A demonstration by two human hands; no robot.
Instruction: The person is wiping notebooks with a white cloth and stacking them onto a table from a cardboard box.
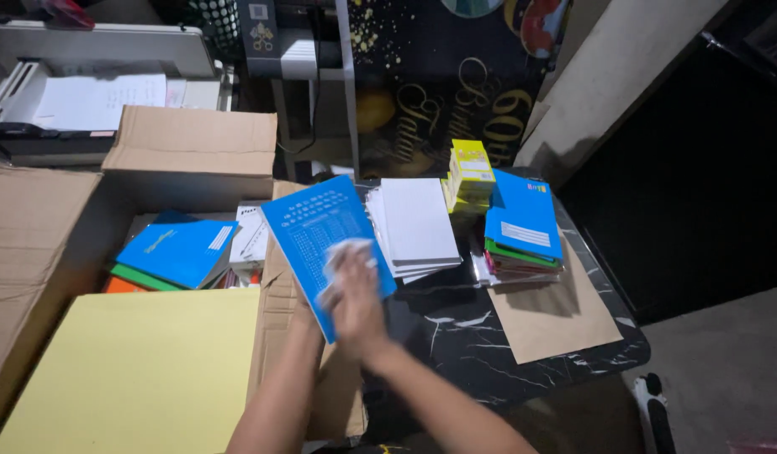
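- The right hand (355, 307) presses a white cloth (345, 256) flat against the back cover of a blue notebook (325, 244); the fingers are bent over the cloth and blurred.
- The left hand is hidden behind the notebook — only its forearm (279, 395) shows, rising to the book's lower edge, so it seems to hold the book from underneath, though the grip itself cannot be made out.
- The notebook is tilted up, its printed back facing the camera, above the gap between an open cardboard box (191, 151) and a black marble-patterned table (464, 345).
- Just beside the notebook on the table lies a fanned stack of white books (418, 223).
- Further right sit a pile of coloured notebooks with a blue one on top (523, 219) and a small stack of yellow pads (471, 168), with a sheet of brown paper (557, 315) under the pile.
- Inside the box — more blue, green and orange notebooks (174, 252), and a large yellow sheet (140, 370) in front of them.
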